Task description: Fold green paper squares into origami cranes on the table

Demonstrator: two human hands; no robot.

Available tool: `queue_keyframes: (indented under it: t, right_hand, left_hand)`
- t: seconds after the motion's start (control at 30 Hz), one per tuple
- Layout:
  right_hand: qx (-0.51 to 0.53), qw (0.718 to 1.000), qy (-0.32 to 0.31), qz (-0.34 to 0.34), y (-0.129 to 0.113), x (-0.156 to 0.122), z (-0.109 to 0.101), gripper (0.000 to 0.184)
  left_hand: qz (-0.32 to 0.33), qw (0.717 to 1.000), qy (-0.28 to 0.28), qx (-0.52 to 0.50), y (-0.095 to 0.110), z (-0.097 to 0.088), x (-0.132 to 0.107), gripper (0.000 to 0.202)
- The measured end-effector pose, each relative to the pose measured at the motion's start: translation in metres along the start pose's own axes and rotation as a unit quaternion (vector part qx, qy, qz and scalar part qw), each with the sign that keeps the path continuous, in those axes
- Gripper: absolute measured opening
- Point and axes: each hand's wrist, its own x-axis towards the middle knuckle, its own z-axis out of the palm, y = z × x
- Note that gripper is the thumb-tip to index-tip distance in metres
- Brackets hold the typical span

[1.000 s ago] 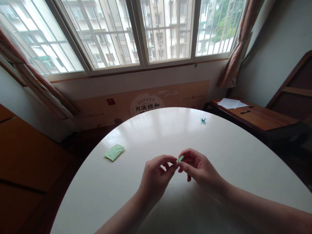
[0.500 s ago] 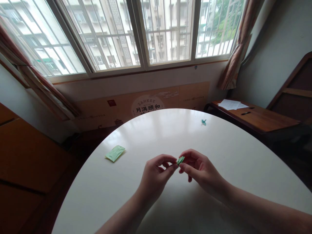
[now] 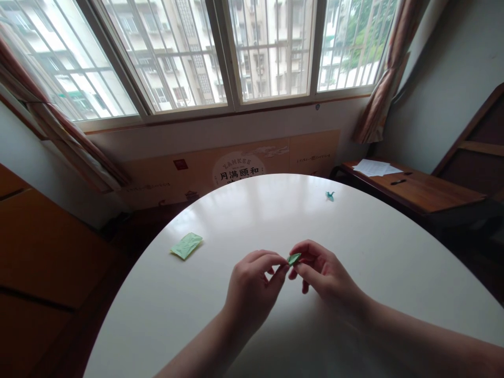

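Note:
A small piece of folded green paper (image 3: 293,259) is held above the white table between my two hands. My left hand (image 3: 255,286) pinches its left end between thumb and index finger. On the other side, my right hand (image 3: 325,270) grips the paper with thumb and forefinger, its other fingers curled loosely below. Fingertips cover parts of the paper, so its full shape is hidden. Off to the left lies a flat light green paper packet (image 3: 186,245). A small teal folded-paper bird (image 3: 329,196) rests toward the far right side of the table.
The round white table (image 3: 157,304) has a curved edge. Beyond its right side stands a wooden desk (image 3: 441,191) with white sheets (image 3: 376,167) and a dark pen (image 3: 398,182). A printed cardboard panel (image 3: 189,176) leans under the barred window.
The green paper has turned slightly and now lies flatter between my fingers. My left hand has rolled a little, its fingers closing in on the paper's end. My right hand has barely moved.

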Motion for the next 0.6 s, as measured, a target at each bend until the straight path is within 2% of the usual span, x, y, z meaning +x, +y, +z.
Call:
queue_keyframes:
  t: [0.17, 0.4, 0.5, 0.6]
  right_hand:
    - [-0.001, 1.000, -0.002, -0.002, 0.0040, -0.0004, 0.0011, 0.013]
    - [0.007, 1.000, 0.012, -0.001, 0.0061, -0.0005, 0.0023, 0.022]
    - [0.005, 1.000, 0.017, -0.010, 0.0065, -0.0023, 0.0019, 0.022]
    - [-0.001, 1.000, 0.022, -0.018, 0.0067, -0.0034, 0.0012, 0.023]
  left_hand:
    - [0.045, 0.998, 0.008, 0.052, 0.0048, -0.0015, -0.0002, 0.012]
    - [0.112, 0.991, 0.023, 0.062, 0.0047, -0.0032, 0.0000, 0.013]
    - [0.119, 0.991, 0.029, 0.048, 0.0045, -0.0036, -0.0012, 0.011]
    - [0.096, 0.994, 0.039, 0.023, 0.0037, -0.0033, -0.0019, 0.012]
